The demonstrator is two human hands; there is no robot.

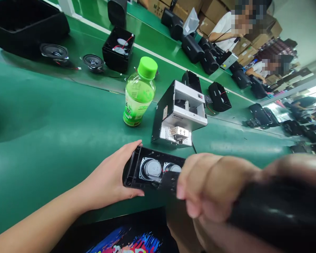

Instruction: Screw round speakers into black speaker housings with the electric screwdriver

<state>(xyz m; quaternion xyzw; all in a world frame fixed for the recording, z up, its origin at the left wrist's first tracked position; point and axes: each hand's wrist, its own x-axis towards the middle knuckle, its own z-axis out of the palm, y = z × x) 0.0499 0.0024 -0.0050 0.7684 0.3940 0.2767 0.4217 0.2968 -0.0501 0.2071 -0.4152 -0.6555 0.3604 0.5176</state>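
Note:
My left hand (pixel 110 175) grips the left end of a black speaker box (pixel 133 172), thumb on the near side and fingers on the far side. Two round speaker drivers (pixel 152 168) with pale magnets show in its open back, the right one partly covered. My right hand (pixel 210 182) is closed around a blurred black power tool, likely an electric screwdriver (pixel 170 181), whose front end is over the box's right part. Whether its tip touches the box is hidden.
Behind the box stand a screw feeder (pixel 183 112) and a green-capped bottle (pixel 139 93). Loose speaker drivers (pixel 93 62), another open speaker box (pixel 118 49) and a large black bin (pixel 28 28) lie farther left. Co-workers (pixel 223 31) sit across the green bench (pixel 55 116).

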